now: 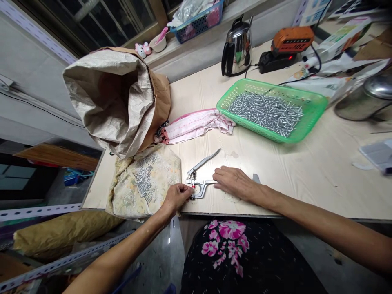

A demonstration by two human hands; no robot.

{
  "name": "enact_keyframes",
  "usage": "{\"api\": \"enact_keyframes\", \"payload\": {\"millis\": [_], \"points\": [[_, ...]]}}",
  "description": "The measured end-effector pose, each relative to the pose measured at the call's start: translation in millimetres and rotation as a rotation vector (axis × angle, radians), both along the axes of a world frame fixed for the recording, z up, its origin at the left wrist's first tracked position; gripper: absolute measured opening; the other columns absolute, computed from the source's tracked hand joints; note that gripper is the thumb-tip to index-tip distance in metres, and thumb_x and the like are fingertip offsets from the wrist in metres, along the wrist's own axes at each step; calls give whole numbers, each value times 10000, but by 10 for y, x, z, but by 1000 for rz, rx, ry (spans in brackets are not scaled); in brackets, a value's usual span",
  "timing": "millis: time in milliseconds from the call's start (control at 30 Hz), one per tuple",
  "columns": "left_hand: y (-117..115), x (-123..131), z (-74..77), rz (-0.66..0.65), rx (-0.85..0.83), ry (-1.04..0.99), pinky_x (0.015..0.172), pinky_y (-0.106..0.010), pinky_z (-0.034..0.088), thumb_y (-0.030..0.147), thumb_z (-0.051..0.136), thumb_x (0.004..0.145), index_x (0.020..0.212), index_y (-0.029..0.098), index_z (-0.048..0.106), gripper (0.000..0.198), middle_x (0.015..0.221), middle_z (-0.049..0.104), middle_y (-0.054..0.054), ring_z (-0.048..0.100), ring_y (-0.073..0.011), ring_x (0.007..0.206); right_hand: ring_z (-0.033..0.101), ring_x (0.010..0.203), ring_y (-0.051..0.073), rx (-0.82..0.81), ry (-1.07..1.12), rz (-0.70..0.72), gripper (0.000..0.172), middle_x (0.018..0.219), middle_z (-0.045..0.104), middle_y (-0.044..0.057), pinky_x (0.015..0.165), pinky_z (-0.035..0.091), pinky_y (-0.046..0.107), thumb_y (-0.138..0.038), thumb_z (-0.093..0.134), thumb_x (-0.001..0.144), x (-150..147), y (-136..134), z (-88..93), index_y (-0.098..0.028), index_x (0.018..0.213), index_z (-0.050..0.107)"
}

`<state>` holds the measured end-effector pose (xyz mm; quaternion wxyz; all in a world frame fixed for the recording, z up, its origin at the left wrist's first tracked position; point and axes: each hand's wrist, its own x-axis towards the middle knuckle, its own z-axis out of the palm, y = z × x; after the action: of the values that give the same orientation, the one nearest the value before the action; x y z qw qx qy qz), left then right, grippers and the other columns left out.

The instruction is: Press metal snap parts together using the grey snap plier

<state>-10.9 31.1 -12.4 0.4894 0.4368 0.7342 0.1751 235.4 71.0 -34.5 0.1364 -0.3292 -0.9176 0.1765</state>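
Metal press pliers lie on the light wooden table near its front edge, handles spread apart. My left hand pinches something small at the pliers' jaw; what it holds is too small to make out. My right hand rests flat over the lower handle, fingers stretched toward the jaw. Just left of my left hand, a pale cloth carries a heap of small metal pins.
A green basket full of metal pins sits at right centre. A big crumpled paper sack stands at the left, a pink-white cloth beside it. A steel kettle, an orange battery charger and a steel pot line the back.
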Motion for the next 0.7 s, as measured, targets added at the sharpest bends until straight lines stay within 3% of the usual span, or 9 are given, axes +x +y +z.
{"api": "enact_keyframes", "payload": {"millis": [67, 167, 267, 500, 633, 700], "points": [[5, 3, 6, 4, -25, -17, 509, -217, 380, 411, 729, 564, 633, 113, 667, 312, 545, 576, 11, 478, -89, 498, 517, 1072, 268, 12, 2, -41, 346, 1187, 575, 128, 846, 441, 394, -450, 607, 884, 37, 53, 46, -167, 1079, 574], [5, 13, 31, 35, -58, -44, 507, -214, 390, 385, 742, 552, 623, 113, 657, 293, 535, 563, 21, 473, -82, 488, 256, 1377, 390, 46, -26, -125, 841, 1493, 317, 216, 1076, 285, 547, -607, 709, 731, 91, 160, 83, -128, 1361, 425], [-6, 17, 45, 34, -61, -30, 503, -216, 393, 370, 736, 566, 616, 114, 650, 275, 532, 557, 24, 482, -84, 480, 132, 1430, 411, 4, -97, -100, 1004, 1526, 257, 236, 1132, 169, 581, -648, 734, 663, 113, 266, 78, -103, 1420, 363], [17, 27, 25, 27, -74, -20, 481, -212, 381, 327, 737, 615, 609, 114, 647, 232, 503, 535, 32, 462, -78, 451, 379, 1285, 380, 2, -92, -91, 922, 1335, 479, 191, 1096, 237, 592, -606, 729, 672, 67, 338, 111, -120, 1383, 401], [3, 41, 96, -49, -106, 83, 515, -234, 426, 299, 676, 720, 631, 117, 634, 207, 527, 529, 22, 489, -98, 474, 488, 1064, 316, -3, -91, -103, 670, 1161, 548, 138, 955, 391, 485, -526, 742, 707, 50, 290, 185, -142, 1212, 528], [-47, 80, 168, -159, 6, 275, 591, -272, 478, 300, 633, 781, 687, 122, 641, 201, 626, 576, -14, 560, -140, 580, 494, 995, 292, -10, -108, -108, 532, 1096, 557, 123, 864, 426, 429, -487, 740, 733, 44, 256, 213, -149, 1107, 568]]}}
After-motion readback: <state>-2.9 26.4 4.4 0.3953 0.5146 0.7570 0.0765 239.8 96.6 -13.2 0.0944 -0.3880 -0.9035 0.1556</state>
